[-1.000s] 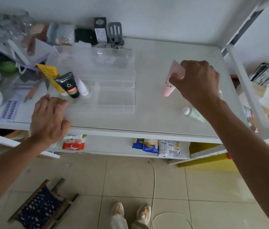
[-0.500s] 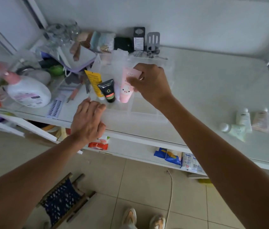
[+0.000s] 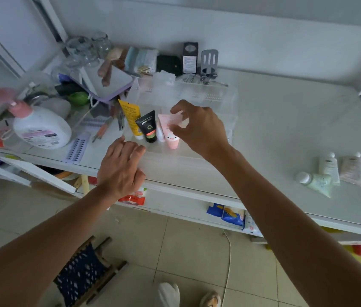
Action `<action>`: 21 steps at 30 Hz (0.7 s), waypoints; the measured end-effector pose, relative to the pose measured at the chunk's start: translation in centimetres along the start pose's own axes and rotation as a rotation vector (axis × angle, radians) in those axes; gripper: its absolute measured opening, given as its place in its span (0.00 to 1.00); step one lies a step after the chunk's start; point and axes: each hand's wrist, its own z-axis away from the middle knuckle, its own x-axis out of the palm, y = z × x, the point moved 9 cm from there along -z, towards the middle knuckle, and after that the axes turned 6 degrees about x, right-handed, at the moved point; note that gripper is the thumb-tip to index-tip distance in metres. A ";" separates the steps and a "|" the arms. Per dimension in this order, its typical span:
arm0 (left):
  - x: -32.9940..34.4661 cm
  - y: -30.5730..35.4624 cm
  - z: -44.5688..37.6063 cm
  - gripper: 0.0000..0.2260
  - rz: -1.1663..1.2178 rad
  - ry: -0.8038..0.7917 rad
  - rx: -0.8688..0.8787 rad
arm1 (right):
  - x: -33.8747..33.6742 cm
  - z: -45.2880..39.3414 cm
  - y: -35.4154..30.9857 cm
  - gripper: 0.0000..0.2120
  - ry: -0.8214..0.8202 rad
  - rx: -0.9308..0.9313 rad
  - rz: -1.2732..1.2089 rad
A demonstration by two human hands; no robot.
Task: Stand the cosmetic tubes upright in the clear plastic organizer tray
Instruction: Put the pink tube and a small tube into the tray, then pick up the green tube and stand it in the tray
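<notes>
Labels: black tube (image 3: 148,127) reads "Men" | tray (image 3: 219,100): four tubes upright | tabletop (image 3: 274,120): three lying | right hand (image 3: 199,127) fingers spread at pink tube (image 3: 170,131) | left hand (image 3: 120,167) fingers loosely spread

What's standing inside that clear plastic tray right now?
In the clear organizer tray, a yellow tube, a black tube and a pink tube stand cap-down. A white tube peeks between them, mostly hidden. The right hand covers the compartments behind.
</notes>
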 end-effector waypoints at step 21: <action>-0.5 -0.6 0.8 0.22 0.043 0.103 0.049 | -11.3 13.5 18.4 0.19 0.053 0.751 0.851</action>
